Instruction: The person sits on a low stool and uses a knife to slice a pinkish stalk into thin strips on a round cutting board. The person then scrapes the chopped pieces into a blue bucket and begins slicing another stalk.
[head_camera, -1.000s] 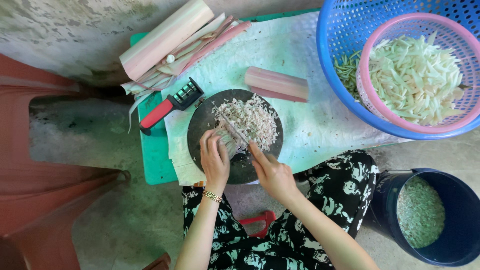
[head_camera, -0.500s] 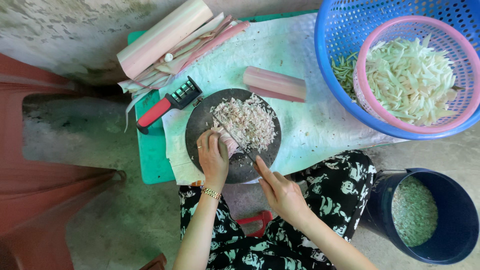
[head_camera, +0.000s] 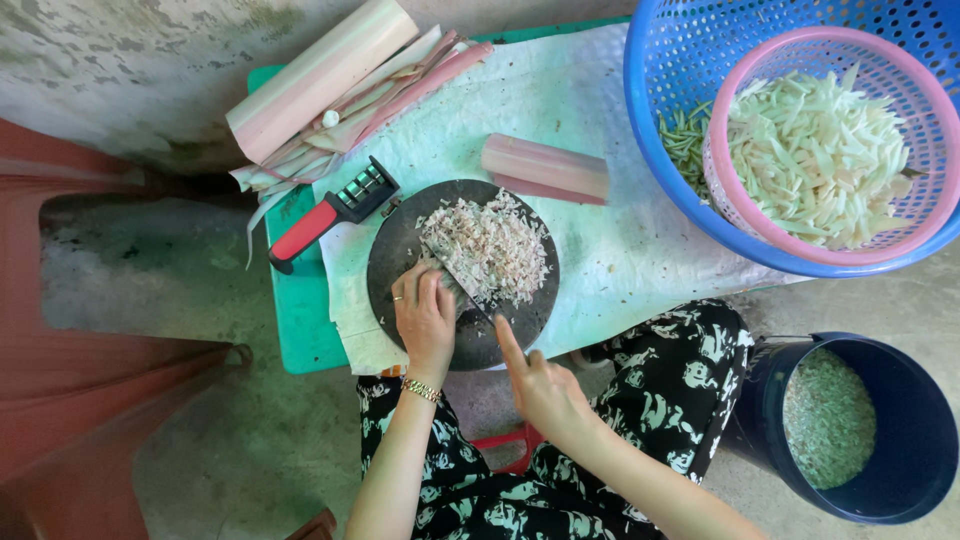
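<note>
The right hand (head_camera: 545, 390) has drawn back, fingers clamped on the steel knife (head_camera: 462, 288); the left hand (head_camera: 425, 315), pressed flat beside the blade on the round dark chopping board (head_camera: 395, 250), should curl its fingertips clear of the edge.

Over the last second the right hand (head_camera: 545, 385) has drawn back toward the body, pulling the knife (head_camera: 462, 288) down the round board (head_camera: 395, 260), while the left hand (head_camera: 425, 315) stayed.

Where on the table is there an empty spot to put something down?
The white sheet is bare between the pink stalk piece and the blue basket, and below that piece towards the table edge. It is crowded on the round board, with shreds, knife, left hand and right hand.
</note>
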